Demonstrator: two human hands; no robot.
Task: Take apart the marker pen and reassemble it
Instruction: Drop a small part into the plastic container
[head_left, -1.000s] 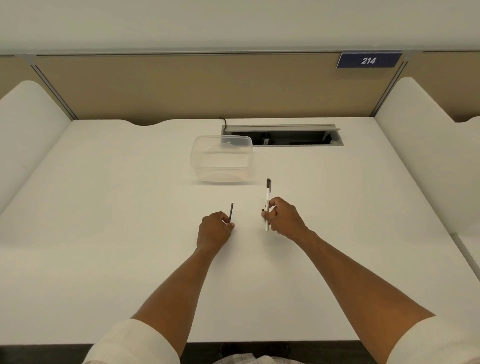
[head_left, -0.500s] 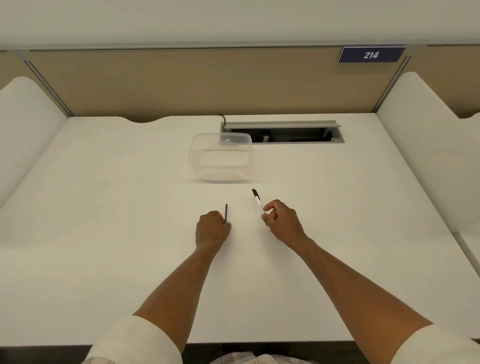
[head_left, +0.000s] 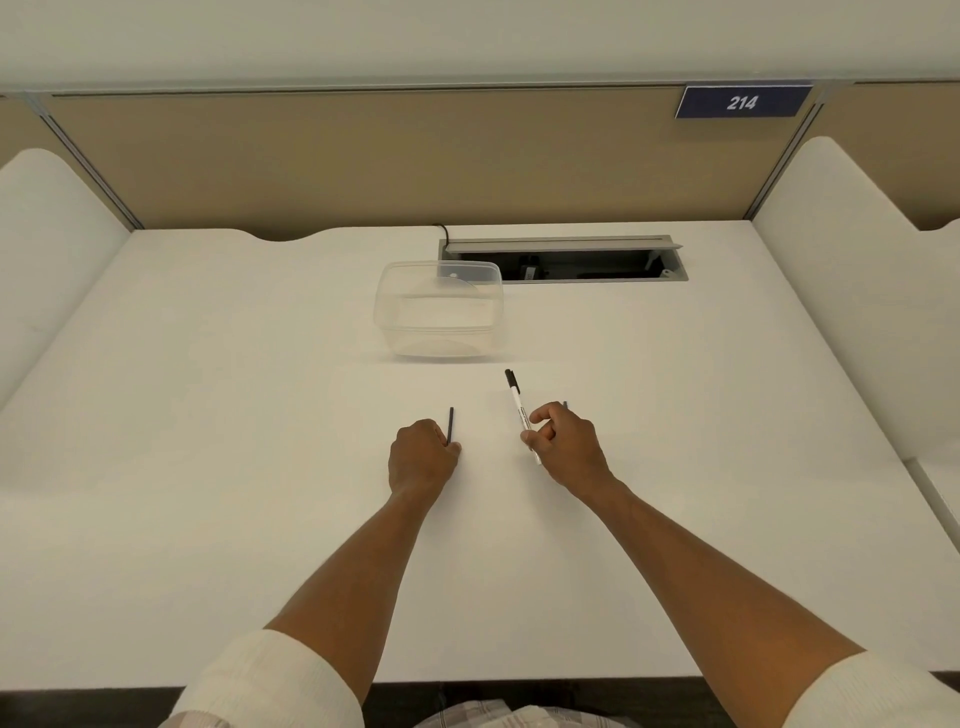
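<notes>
I see my right hand (head_left: 563, 449) pinching the marker body (head_left: 521, 415), its axis tilted up-left toward the thin dark rod (head_left: 450, 425) gripped upright in my left hand (head_left: 422, 457).

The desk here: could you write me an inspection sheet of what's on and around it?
Surface: white desk, bare in most places.
Job's things: marker body, white with a black end, in the right hand; thin dark rod in the left hand.
Clutter: clear plastic container, nothing seen inside.
Hands: both grip their parts, resting on the desk.
Cables: black cable at the open cable hatch.
Surroundings: tan partition, sign reading 214.
</notes>
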